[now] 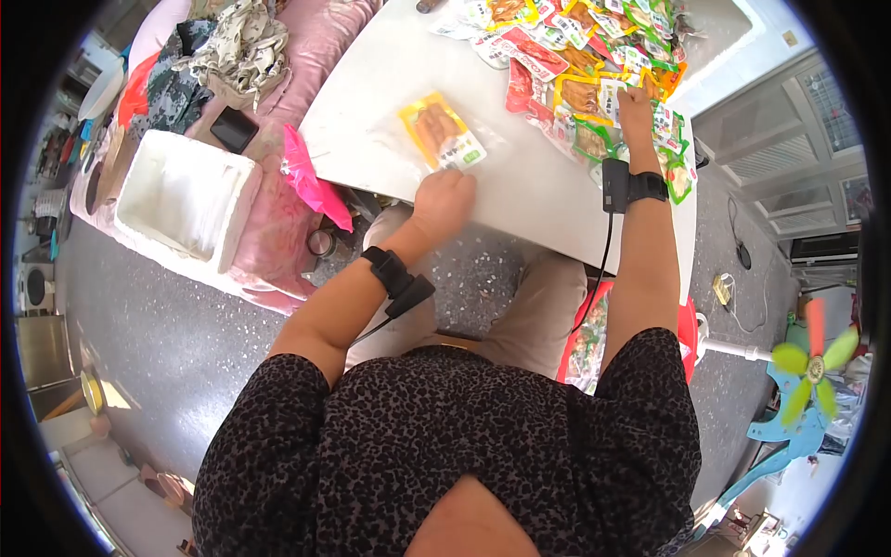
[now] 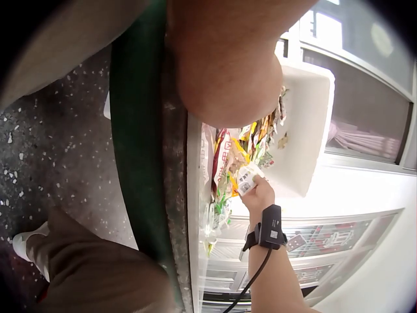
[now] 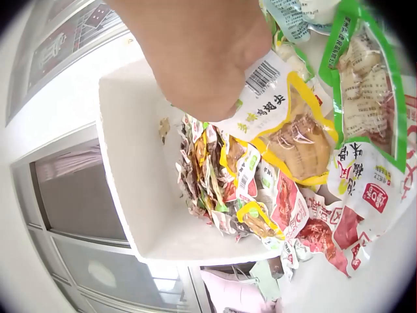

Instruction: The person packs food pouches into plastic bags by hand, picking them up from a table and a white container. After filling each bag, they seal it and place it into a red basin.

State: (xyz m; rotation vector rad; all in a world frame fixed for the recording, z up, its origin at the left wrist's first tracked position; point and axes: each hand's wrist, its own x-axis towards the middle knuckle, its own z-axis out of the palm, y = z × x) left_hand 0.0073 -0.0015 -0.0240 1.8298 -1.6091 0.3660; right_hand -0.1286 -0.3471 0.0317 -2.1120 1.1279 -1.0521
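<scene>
My left hand (image 1: 444, 204) is at the near edge of the white table, fingers curled at the edge of a clear plastic bag (image 1: 497, 144). A yellow-edged food packet (image 1: 436, 130) with brown pieces showing through its window lies flat in that bag. In the left wrist view the left fingertips are hidden behind the hand. At the table's right side my right hand (image 1: 636, 116) grips the white end of another yellow-edged packet (image 3: 296, 140), over the heap of packets. The right wrist view shows its barcode and window clearly.
Many snack packets (image 1: 534, 60) in red, green and yellow spread over the table's far right, by a white foam box (image 3: 120, 163) holding more. Another foam box (image 1: 190, 190) sits on a pink-covered bed at left, beside a phone (image 1: 233, 129) and a pink bag (image 1: 311, 181).
</scene>
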